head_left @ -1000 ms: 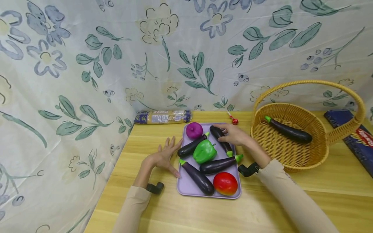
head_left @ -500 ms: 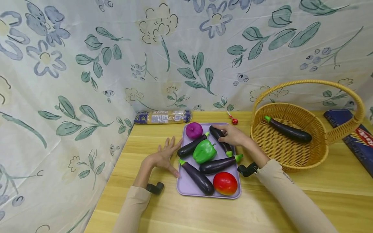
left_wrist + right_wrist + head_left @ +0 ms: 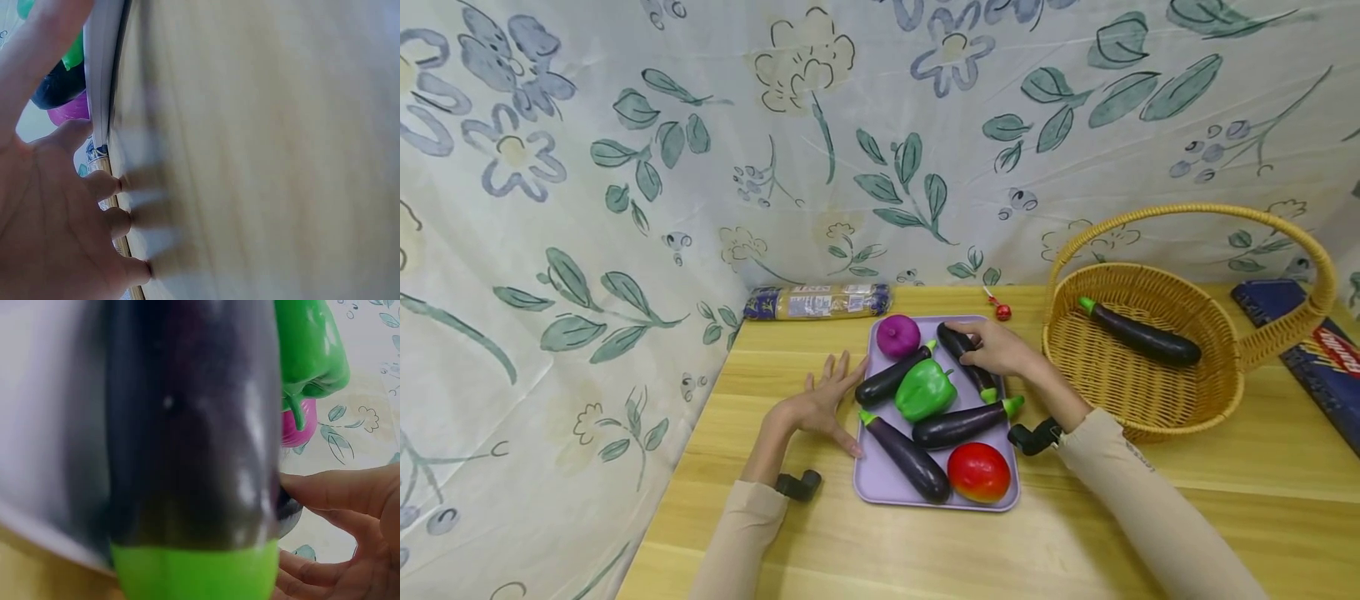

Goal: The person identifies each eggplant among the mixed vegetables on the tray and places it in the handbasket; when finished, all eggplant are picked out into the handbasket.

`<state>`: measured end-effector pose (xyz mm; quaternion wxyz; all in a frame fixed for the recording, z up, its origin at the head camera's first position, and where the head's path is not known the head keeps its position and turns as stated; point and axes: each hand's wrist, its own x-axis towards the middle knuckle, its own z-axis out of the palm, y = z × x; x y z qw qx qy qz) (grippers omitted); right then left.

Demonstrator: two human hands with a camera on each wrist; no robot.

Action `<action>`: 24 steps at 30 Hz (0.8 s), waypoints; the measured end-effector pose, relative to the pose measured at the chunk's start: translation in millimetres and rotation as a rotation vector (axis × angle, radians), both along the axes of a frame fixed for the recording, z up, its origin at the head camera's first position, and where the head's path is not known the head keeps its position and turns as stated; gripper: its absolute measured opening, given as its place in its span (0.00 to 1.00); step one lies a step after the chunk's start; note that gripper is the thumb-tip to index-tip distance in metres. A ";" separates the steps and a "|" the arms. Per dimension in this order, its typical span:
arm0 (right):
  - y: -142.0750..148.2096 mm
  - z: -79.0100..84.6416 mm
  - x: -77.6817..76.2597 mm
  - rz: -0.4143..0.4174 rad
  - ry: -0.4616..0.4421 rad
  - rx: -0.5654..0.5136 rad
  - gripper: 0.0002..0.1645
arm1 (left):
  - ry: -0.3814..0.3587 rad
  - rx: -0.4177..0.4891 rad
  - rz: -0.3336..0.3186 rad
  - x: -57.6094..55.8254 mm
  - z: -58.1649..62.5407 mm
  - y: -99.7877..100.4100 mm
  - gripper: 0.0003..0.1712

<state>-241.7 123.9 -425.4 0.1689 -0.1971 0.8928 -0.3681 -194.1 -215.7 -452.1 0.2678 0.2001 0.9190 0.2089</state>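
My right hand (image 3: 1000, 348) grips a dark eggplant (image 3: 953, 340) at the upper right of the lilac tray (image 3: 876, 487), thumb and fingers on either side of it. My left hand (image 3: 820, 406), fingers spread, rests beside the tray's left edge; in the left wrist view its fingertips (image 3: 122, 222) meet the table. Also on the tray lie a purple onion (image 3: 898, 337), a green bell pepper (image 3: 925, 392), a red-orange fruit (image 3: 978, 473) and several other eggplants. One of these, a green-capped eggplant (image 3: 194, 425), fills the middle of the right wrist view.
A yellow wicker basket (image 3: 1150, 408) with a tall handle stands to the right, with an eggplant (image 3: 1146, 336) inside. Along the back lie a long clear-wrapped packet (image 3: 816, 302) and a red lollipop (image 3: 1002, 312). Behind the basket is a dark blue pack (image 3: 1300, 333).
The right hand's fingers have closed in slightly on the eggplant, which has barely shifted. My left hand stays in place beside the tray.
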 end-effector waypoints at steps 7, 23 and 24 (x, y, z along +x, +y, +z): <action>3.1 19.4 1.6 -0.040 0.026 -0.031 0.40 | 0.009 -0.008 -0.001 0.3 0.1 1.3 0.85; 39.9 98.6 28.8 0.009 0.047 -0.077 0.38 | 0.013 -0.006 0.000 1.2 1.4 1.4 0.85; 45.2 104.0 32.1 0.014 0.047 -0.075 0.38 | 0.012 -0.005 0.001 1.5 1.9 1.7 0.85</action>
